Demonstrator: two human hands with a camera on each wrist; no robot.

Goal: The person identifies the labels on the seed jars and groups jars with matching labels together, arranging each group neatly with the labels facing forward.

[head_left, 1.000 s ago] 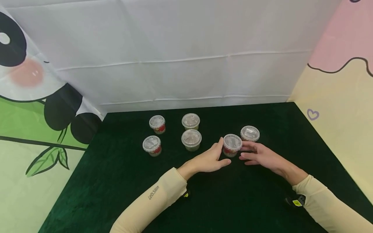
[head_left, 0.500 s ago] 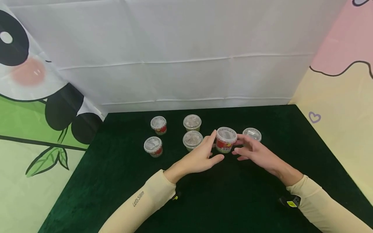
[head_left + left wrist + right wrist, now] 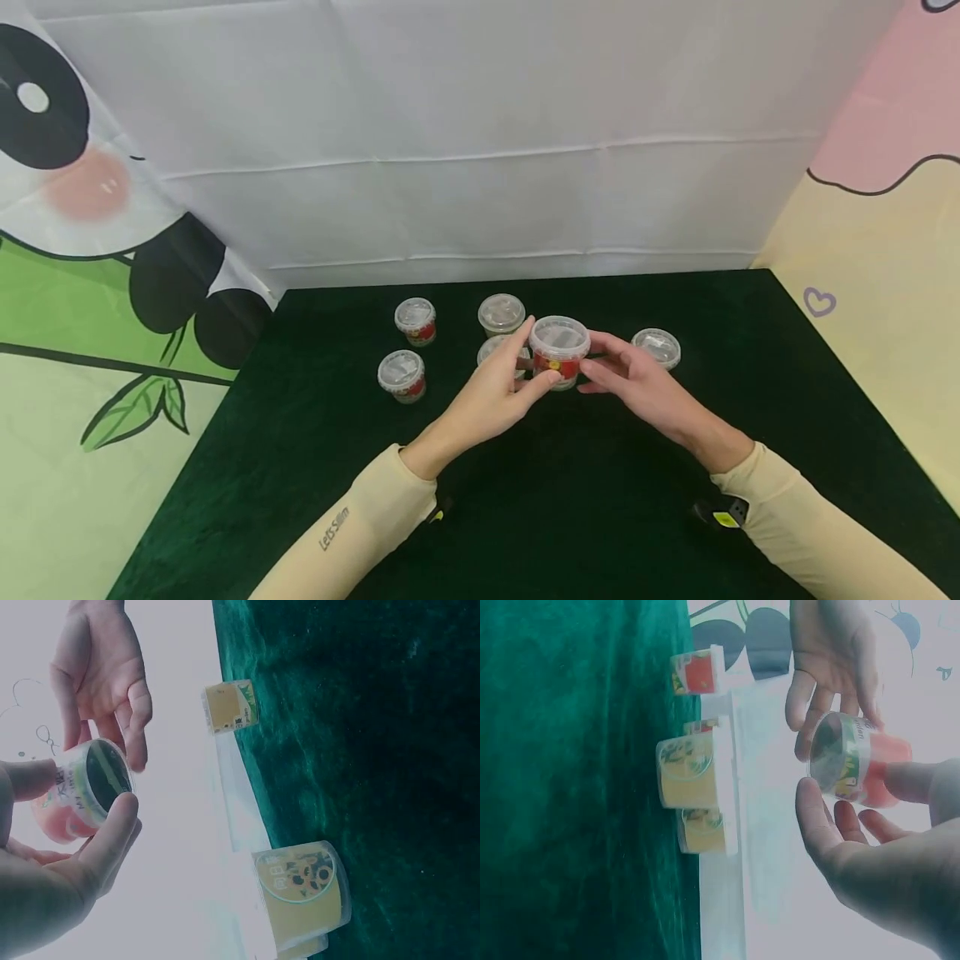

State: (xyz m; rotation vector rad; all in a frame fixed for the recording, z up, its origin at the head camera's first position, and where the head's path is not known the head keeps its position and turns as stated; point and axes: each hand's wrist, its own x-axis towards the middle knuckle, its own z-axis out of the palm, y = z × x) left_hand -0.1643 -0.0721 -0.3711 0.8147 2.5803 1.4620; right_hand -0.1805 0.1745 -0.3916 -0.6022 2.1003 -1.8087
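Observation:
A small clear tub with a red label and a translucent lid [image 3: 559, 337] is held up above the dark green cloth. My left hand [image 3: 487, 383] holds its left side, thumb at the front and fingers along the side. From the right, my right hand [image 3: 637, 379] grips it with thumb and fingers. The left wrist view shows the tub's clear base [image 3: 109, 776] between the left thumb and fingers. In the right wrist view, the right thumb presses the red part of the tub [image 3: 885, 761], with fingers at its base end.
Two red-labelled tubs, one behind the other [image 3: 415, 321] [image 3: 402, 375], stand at the left. Behind my left hand are two yellowish tubs [image 3: 502, 312], the nearer partly hidden. Another lidded tub [image 3: 657, 347] stands beyond my right hand. A white cloth wall [image 3: 480, 208] closes the back.
The red-labelled tub has risen off the cloth and moved left, away from the tub at the right. Both hands have moved left with it, and their thumbs have closed in on it.

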